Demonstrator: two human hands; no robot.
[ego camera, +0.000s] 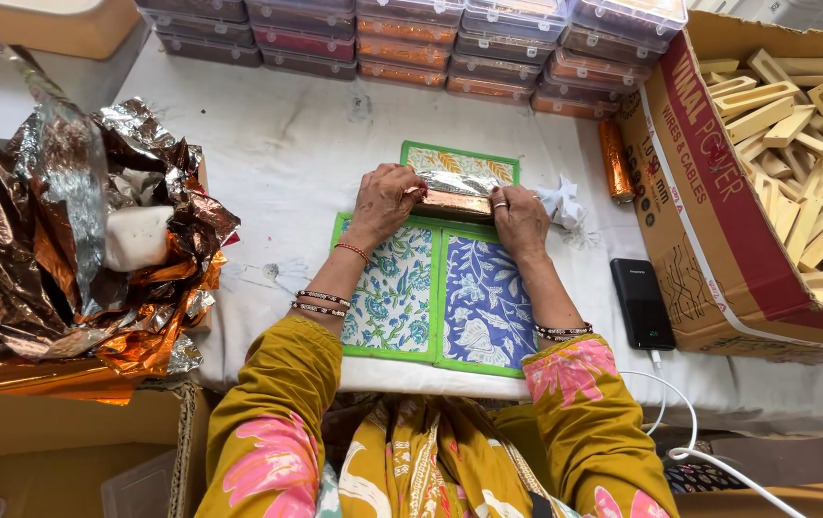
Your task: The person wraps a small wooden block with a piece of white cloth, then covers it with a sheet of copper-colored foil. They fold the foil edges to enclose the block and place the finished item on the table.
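Seen from the head camera, both hands are meeting over a small block wrapped in copper foil (455,202), which is lying crosswise on the far part of a green-edged floral mat (435,297). The left hand (383,203) is gripping the block's left end, fingers curled over the top and pressing the foil down. The right hand (519,221) is clasping the right end, a ring showing on one finger, so the block is sitting directly between the two hands and touching both. A strip of silver foil is showing along the block's far edge.

Just beyond the block, a second patterned mat (459,161) is peeking out. To the right of the right hand, a crumpled white paper scrap (562,203) is lying near it, and farther right a finished copper-wrapped roll (614,159) is resting against a cardboard box (718,240) filled with pale wooden pieces (810,144). A black power bank (641,303) is lying beside the box. At the left, well apart from the hands, a heap of crumpled copper and silver foil (76,249) is piling over another box. Stacked clear plastic boxes (411,38) are lining the table's far edge.
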